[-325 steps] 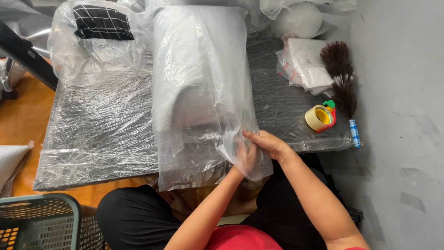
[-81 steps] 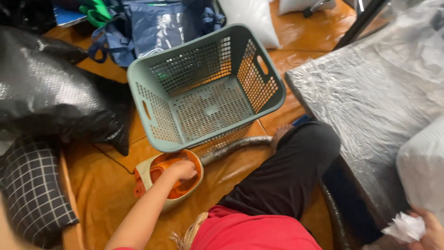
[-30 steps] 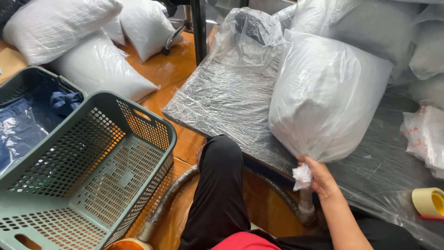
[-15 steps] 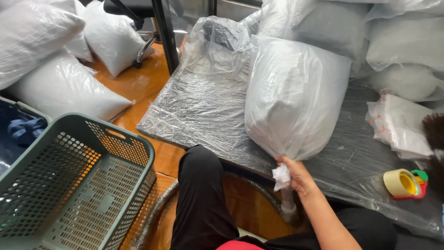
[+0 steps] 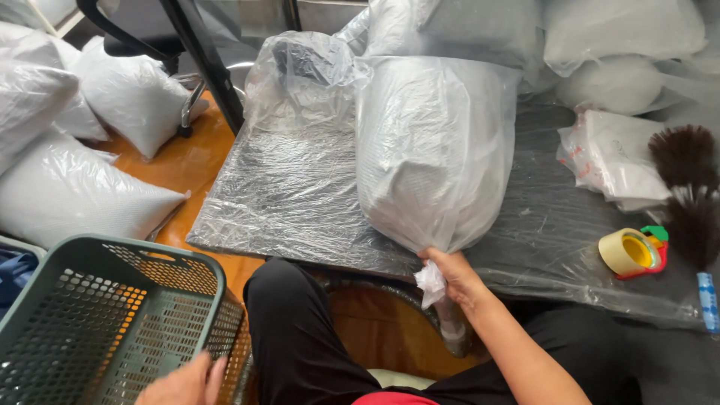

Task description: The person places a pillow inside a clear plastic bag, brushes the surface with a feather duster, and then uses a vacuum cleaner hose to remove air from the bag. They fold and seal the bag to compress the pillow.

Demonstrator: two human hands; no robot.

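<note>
1. Low worktop [image 5: 300,202] wrapped in clear plastic film, on an orange wood floor [image 5: 187,161]; landmark = the big bagged pillow [image 5: 431,150] lying on the worktop w/ its neck over the near edge
2. Right hand [image 5: 454,277]: closed tight round the bunched plastic neck [image 5: 433,283] at the near end of the bagged pillow, just below the worktop edge; twisted plastic sticks out of the fist
3. Left hand [image 5: 184,382]: low in view, far to the left of the bagged pillow and nearer the camera, by the rim of a green mesh basket [image 5: 105,315]; fingers look loosely spread, holding nothing; can't tell if it touches the rim
4. Just left of the bagged pillow & touching it: a crumpled clear bag [image 5: 304,82]
5. Right of the bagged pillow, well apart: tape roll [image 5: 630,251] on a red-green dispenser, dark feather duster [image 5: 686,172], flat packet of plastic bags [image 5: 611,154]
6. Behind the bagged pillow: more bagged pillows [image 5: 615,45] stacked
7. Far left of it, on the floor: white pillows in plastic [image 5: 75,195], black chair base [image 5: 199,64]
8. Person's knee in black trousers [image 5: 296,330] sits below the worktop edge, near-left of the bagged pillow
</note>
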